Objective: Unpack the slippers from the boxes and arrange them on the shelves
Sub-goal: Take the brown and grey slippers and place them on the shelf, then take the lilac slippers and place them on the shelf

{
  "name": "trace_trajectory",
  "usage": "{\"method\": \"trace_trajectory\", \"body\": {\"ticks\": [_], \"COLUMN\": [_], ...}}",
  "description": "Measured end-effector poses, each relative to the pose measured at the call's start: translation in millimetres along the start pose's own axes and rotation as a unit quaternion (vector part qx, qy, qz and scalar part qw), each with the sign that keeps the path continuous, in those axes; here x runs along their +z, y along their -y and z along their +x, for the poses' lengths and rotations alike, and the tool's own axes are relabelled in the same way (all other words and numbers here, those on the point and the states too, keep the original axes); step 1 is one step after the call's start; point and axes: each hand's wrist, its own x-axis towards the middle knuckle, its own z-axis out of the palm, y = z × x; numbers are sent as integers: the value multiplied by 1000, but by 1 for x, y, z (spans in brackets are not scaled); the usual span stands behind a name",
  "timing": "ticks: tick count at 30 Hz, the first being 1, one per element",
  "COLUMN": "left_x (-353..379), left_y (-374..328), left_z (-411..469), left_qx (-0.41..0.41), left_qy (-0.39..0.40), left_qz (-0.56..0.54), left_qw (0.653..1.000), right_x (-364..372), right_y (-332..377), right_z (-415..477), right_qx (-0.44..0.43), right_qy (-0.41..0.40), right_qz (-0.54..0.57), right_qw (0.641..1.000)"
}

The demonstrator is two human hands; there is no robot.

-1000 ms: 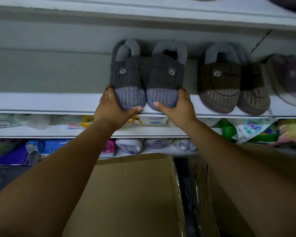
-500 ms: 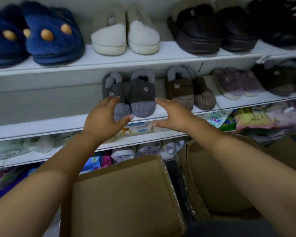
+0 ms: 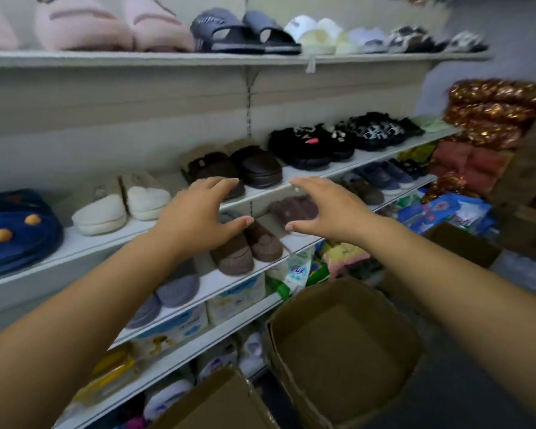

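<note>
Left hand (image 3: 198, 218): fingers spread, grasping nothing; raised in front of the brown slippers (image 3: 245, 246);
Right hand (image 3: 328, 209): fingers spread too, holding nothing; just right of the left hand;
Grey slippers (image 3: 171, 294): on the shelf (image 3: 217, 281), left of the brown pair; partly behind the left forearm;
Right carton (image 3: 344, 351): open; bare cardboard floor showing;
Near carton (image 3: 217, 404): flaps closed; contents hidden

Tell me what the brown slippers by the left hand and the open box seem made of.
Brown slippers: probably ribbed corduroy-like fabric, matte, going by the ridged toes. Open box: cardboard, dull brown, with creased, bent flaps.
</note>
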Motion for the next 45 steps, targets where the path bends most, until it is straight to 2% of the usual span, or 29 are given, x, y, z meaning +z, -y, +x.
{"method": "trace_trajectory", "body": {"ticks": [8, 17, 24, 28, 33, 38, 45], "left_x": [-28, 13, 66, 100, 136, 171, 229], "left_y": [-147, -316, -434, -478, -520, -550, -601], "left_z": [103, 177, 222, 249, 294, 363, 457], "left_qx": [129, 187, 227, 258, 280, 301, 305], "left_qy": [-52, -36, -19, -2, 23, 12, 21], "left_qz": [-17, -91, -87, -79, -57, -36, -61], "left_qw": [990, 978, 970, 963, 958, 953, 950], "right_x": [-145, -214, -252, -256, -255, -260, -279], "right_y": [-90, -231, -337, -390, -455, -523, -620], "right_z": [-70, -167, -237, -263, -274, -265, -232], "right_qx": [66, 131, 194, 243, 276, 288, 320], "right_qy": [-66, -99, -93, -55, -49, -48, -55], "right_qz": [-50, -121, -152, -176, -187, -211, -203], "right_qw": [994, 979, 965, 952, 941, 933, 924]}}
